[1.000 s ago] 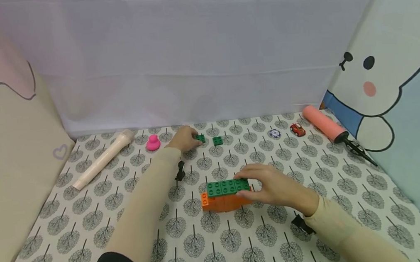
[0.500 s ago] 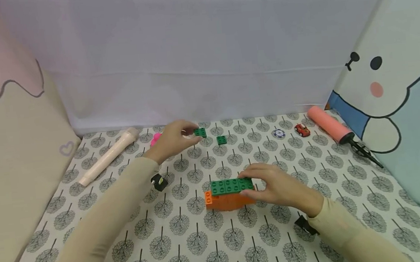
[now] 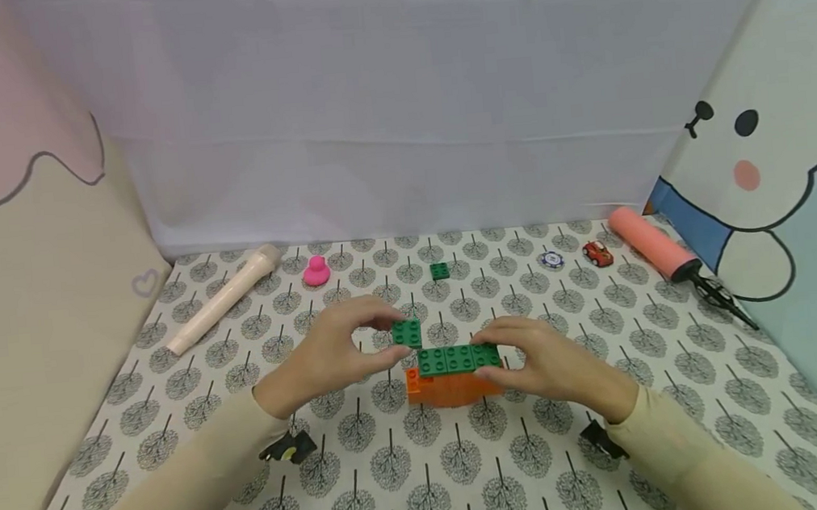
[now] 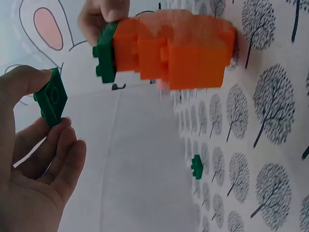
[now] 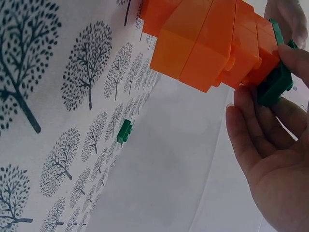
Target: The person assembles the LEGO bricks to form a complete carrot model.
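My left hand (image 3: 333, 351) pinches a loose green toy brick (image 3: 406, 334) between thumb and fingers, raised just beyond the left end of a brick build. The left wrist view shows that brick (image 4: 52, 96) tilted, its hollow underside partly visible. In the middle of the table stands the build, with stepped orange bricks (image 3: 449, 391) below and a row of green bricks (image 3: 447, 360) on top. At the row's right end my right hand (image 3: 542, 361) grips the last green brick (image 5: 275, 87), thumb on the near side and fingers on the far side.
Another green brick (image 3: 439, 271) lies at the back. Left of it are a pink rubber duck (image 3: 317, 271) and a pale tube (image 3: 223, 299). On the right lie a poker chip (image 3: 551, 259), a red toy car (image 3: 597, 254) and a coral cylinder with black end (image 3: 651, 242).
My left hand has picked up a green brick from the back of the table and brought it forward to the build. My right hand has kept its hold on the row's right end.
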`<state>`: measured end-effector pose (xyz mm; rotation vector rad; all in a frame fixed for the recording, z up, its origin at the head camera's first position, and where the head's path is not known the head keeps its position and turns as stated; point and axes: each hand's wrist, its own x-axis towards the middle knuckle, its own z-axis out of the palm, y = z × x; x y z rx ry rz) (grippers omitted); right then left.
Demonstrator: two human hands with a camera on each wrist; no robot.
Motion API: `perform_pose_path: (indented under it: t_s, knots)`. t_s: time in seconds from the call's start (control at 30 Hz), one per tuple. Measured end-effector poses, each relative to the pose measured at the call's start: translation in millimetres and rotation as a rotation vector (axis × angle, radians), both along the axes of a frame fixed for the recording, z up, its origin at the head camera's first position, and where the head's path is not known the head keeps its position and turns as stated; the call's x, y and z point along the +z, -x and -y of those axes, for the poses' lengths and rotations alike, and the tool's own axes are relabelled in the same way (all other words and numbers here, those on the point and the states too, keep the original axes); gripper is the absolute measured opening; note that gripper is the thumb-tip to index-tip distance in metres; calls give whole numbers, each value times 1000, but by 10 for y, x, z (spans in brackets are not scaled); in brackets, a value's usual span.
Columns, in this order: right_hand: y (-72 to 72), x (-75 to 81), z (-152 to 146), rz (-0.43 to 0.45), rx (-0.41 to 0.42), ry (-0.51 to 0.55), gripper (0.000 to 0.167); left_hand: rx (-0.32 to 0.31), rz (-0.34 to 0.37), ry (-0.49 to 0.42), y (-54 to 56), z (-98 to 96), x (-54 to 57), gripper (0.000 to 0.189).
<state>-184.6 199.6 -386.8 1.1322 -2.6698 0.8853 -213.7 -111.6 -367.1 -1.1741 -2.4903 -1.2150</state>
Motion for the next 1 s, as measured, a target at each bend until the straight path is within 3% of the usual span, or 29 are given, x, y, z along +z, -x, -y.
perform_pose_path:
  t_s: [0.17,0.37,0.5,0.83,1.0]
  knots:
    - [11,1,-3,-19,17,11,37,32,-4,-17,-181,-54,-173,38]
    - [25,-3,-8,-43,34,25,34,36,6,-13,-201,-107,-281,39]
    - [25,-6,-3,-53,39,16,34,51,19,22,-204,-123,-293,38]
    - [40,-14,12,-47,55,37,33,-3,43,49,-170,-103,-232,35]
    - [40,-30,3,-46,47,38,33,0,69,57,-169,-108,-226,34]
